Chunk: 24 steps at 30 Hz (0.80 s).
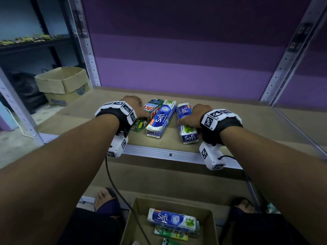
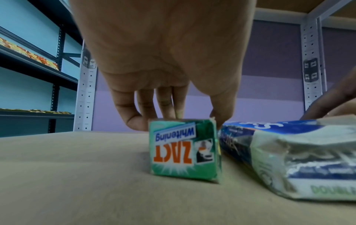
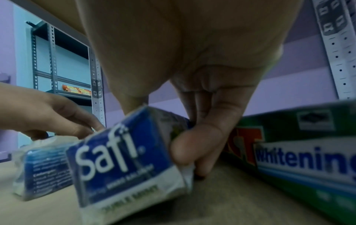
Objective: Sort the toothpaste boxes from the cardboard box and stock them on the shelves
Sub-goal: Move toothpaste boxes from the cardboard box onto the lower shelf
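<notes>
Left hand: the left hand [image 1: 135,105] reaches onto the shelf board [image 1: 230,121]; fingers and thumb curl down over the top of the green Zact box [image 2: 185,150], pinching its sides; that box lies flat near the board's front edge, left of the others
Right hand: the right hand [image 1: 195,114] grips the right Safi box [image 3: 127,159], thumb on one long side, fingers on the other; in the right wrist view the box's near end sits tilted
Middle box: a second blue Safi box [image 1: 161,119] lies flat between the two, just beside the Zact box, apart from the right one
Hidden box: another green Zact Whitening box [image 3: 308,152] lies right of the right hand, seen only in its wrist view
Cardboard box: the open cardboard box [image 1: 138,216] sits below the shelf's front edge; a Safi box [image 1: 172,220] and green boxes [image 1: 170,235] lie inside
Surroundings: a second carton [image 1: 62,84] stands on the floor beyond the board's left edge
</notes>
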### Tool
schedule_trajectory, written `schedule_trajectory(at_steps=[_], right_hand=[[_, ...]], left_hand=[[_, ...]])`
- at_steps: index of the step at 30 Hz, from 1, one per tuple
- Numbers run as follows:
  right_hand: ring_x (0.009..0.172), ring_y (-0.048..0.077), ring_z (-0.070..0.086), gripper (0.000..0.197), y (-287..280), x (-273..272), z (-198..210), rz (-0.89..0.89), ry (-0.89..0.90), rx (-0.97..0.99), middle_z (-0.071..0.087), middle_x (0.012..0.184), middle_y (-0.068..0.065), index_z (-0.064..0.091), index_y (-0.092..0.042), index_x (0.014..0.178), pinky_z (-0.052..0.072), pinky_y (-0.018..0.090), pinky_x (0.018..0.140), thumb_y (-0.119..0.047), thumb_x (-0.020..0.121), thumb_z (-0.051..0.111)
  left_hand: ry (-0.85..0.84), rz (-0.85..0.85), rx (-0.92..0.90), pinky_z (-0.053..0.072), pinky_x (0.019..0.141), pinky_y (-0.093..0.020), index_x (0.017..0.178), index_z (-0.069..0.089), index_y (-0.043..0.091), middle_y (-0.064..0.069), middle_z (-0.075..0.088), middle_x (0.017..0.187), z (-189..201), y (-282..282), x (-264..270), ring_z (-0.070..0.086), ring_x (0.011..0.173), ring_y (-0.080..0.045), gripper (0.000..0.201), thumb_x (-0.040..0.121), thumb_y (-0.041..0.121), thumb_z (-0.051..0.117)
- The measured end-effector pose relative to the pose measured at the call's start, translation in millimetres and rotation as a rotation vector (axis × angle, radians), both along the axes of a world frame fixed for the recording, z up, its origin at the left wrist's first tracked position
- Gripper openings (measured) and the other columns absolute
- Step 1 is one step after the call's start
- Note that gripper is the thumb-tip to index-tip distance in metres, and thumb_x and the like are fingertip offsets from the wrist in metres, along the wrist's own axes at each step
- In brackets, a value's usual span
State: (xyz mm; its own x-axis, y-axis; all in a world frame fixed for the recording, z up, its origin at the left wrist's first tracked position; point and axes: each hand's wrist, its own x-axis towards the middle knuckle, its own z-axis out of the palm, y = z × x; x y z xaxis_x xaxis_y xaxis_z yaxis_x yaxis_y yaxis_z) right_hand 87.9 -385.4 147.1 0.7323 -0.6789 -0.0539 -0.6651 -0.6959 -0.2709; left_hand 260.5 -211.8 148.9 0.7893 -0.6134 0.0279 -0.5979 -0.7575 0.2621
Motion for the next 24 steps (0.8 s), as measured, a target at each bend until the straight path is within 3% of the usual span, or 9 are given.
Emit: schedule_trajectory(at_steps=[4, 8, 10, 13, 15, 18, 21, 24], right_hand=[[0.059, 0.012, 0.051, 0.053, 3, 0, 0, 0.010, -0.016, -0.049, 0.052, 0.068, -0.005, 0.043, -0.023, 0.069, 0.032, 0.022, 0.046, -0.068, 0.066, 0.072], [0.058, 0.013, 0.048, 0.051, 8, -8, 3, 0.021, -0.003, -0.104, 0.051, 0.068, -0.003, 0.044, -0.021, 0.072, 0.032, 0.023, 0.046, -0.067, 0.073, 0.068], [0.061, 0.015, 0.053, 0.049, 11, -14, 7, 0.025, 0.002, -0.107, 0.056, 0.073, -0.002, 0.052, -0.018, 0.081, 0.035, 0.023, 0.047, -0.065, 0.077, 0.066], [0.080, 0.026, 0.066, 0.045, 17, -24, 16, 0.065, 0.028, -0.073, 0.068, 0.093, 0.006, 0.061, -0.012, 0.100, 0.057, 0.033, 0.068, -0.055, 0.085, 0.064], [0.087, 0.028, 0.067, 0.040, 22, -34, 25, 0.082, 0.031, -0.050, 0.070, 0.099, 0.009, 0.062, -0.009, 0.105, 0.059, 0.037, 0.078, -0.046, 0.089, 0.063], [0.089, 0.030, 0.068, 0.028, 33, -49, 40, 0.109, 0.032, -0.071, 0.071, 0.102, 0.012, 0.065, -0.007, 0.107, 0.059, 0.038, 0.077, -0.030, 0.091, 0.062], [0.090, 0.026, 0.068, 0.023, 44, -66, 54, 0.144, 0.043, -0.140, 0.072, 0.102, 0.008, 0.070, -0.011, 0.104, 0.059, 0.037, 0.079, -0.027, 0.090, 0.061], [0.076, 0.020, 0.067, 0.019, 54, -83, 67, 0.174, 0.032, -0.104, 0.070, 0.093, 0.002, 0.071, -0.019, 0.104, 0.058, 0.034, 0.068, -0.029, 0.088, 0.063]], left_hand=[[-0.015, -0.032, -0.065, 0.049, 0.075, -0.026, 0.121, 0.062, 0.030, 0.000, 0.066, 0.110, -5, -1, 0, 0.062, 0.090, -0.018, 0.054, 0.075, 0.056, 0.072], [-0.071, -0.089, -0.012, 0.047, 0.082, -0.028, 0.126, 0.060, 0.029, -0.005, 0.060, 0.122, -6, 3, -8, 0.059, 0.105, -0.023, 0.051, 0.084, 0.055, 0.065], [-0.098, -0.117, 0.011, 0.046, 0.087, -0.031, 0.128, 0.059, 0.026, -0.007, 0.056, 0.127, -4, 7, -14, 0.056, 0.112, -0.025, 0.051, 0.086, 0.054, 0.064], [-0.118, -0.150, 0.017, 0.047, 0.091, -0.035, 0.124, 0.063, 0.024, -0.006, 0.057, 0.126, 3, 15, -26, 0.056, 0.113, -0.025, 0.047, 0.087, 0.053, 0.063], [-0.117, -0.166, 0.005, 0.049, 0.091, -0.035, 0.121, 0.065, 0.024, -0.005, 0.060, 0.125, 11, 21, -35, 0.057, 0.111, -0.024, 0.043, 0.087, 0.052, 0.063], [-0.116, -0.187, -0.016, 0.049, 0.092, -0.035, 0.120, 0.065, 0.025, -0.005, 0.061, 0.123, 22, 31, -52, 0.058, 0.110, -0.024, 0.042, 0.086, 0.048, 0.066], [-0.117, -0.211, -0.037, 0.050, 0.093, -0.035, 0.121, 0.063, 0.026, -0.002, 0.064, 0.121, 34, 41, -71, 0.060, 0.108, -0.022, 0.041, 0.085, 0.046, 0.068], [-0.091, -0.246, -0.054, 0.050, 0.090, -0.031, 0.120, 0.063, 0.026, 0.001, 0.068, 0.115, 45, 51, -89, 0.062, 0.100, -0.019, 0.039, 0.087, 0.045, 0.068]])
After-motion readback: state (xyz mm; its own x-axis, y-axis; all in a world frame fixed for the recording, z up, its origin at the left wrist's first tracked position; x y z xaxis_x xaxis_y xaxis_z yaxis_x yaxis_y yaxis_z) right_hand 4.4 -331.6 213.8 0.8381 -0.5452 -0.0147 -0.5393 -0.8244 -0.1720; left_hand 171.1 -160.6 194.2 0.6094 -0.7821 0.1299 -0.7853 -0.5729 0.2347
